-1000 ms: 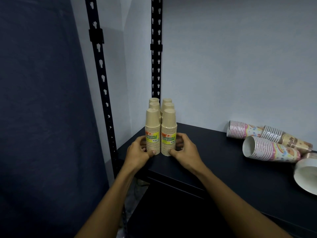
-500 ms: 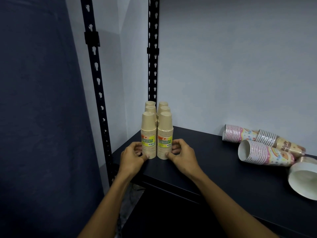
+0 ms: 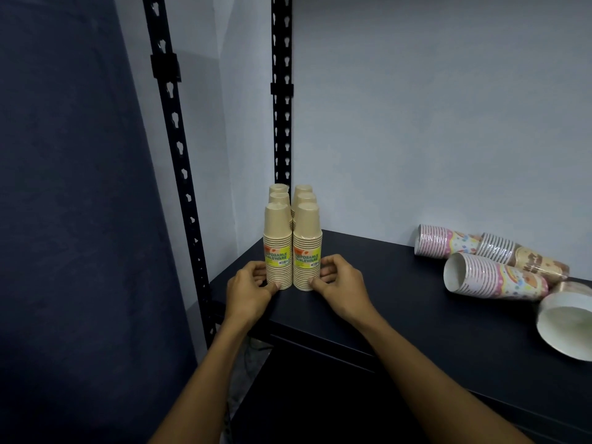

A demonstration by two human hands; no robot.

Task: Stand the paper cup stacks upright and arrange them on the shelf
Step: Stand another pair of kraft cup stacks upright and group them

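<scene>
- Head view: six tan cup stacks (image 3: 292, 238) stand upright, mouth down, in two rows of three running back toward the far-left corner of the dark shelf (image 3: 400, 302). Tucked against the corner upright, they probably leave the rest of the board free for what must yet be stood up.
- The left hand (image 3: 248, 288) curls around the base of the front left stack (image 3: 278, 248), thumb tip touching its lowest rims; the right hand (image 3: 341, 283) mirrors it on the front right stack (image 3: 307, 248), fingers bent around the side and thumb at the bottom edge. Both hands grasp low down (most likely to square the two front stacks without tipping them).
- The two front stacks touch side by side, yellow labels facing the near edge.
- At the far right, patterned cup stacks (image 3: 493, 277) lie on their sides, pressed together, open ends turned left and toward the camera; one larger white-mouthed cup (image 3: 567, 325) lies at the right frame edge. These are not yet upright, so the job looks roughly half done.
- The shelf is a matte dark board on a black slotted post (image 3: 282, 91), with a second post (image 3: 173, 123) nearer left.
- A pale wall (image 3: 432, 123) backs it; a dark blue panel (image 3: 64, 219) fills the left.
</scene>
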